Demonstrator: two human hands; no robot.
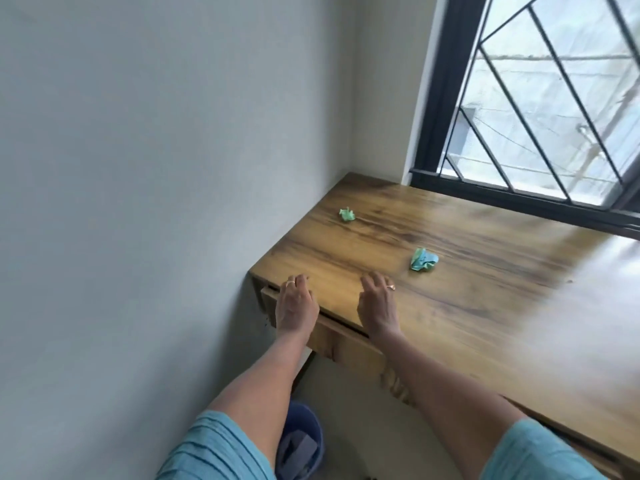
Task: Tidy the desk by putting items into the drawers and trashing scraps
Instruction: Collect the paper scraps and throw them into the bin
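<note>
While ajar, drawer (349, 344) along desk (450, 278) front

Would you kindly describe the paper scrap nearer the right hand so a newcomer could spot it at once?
Start at the wooden desk below the barred window. Just beyond the right hand, at the desk's front edge, lies a crumpled paper ball. It is larger and bluer than the other scrap, which is green and sits nearer the wall.
</note>
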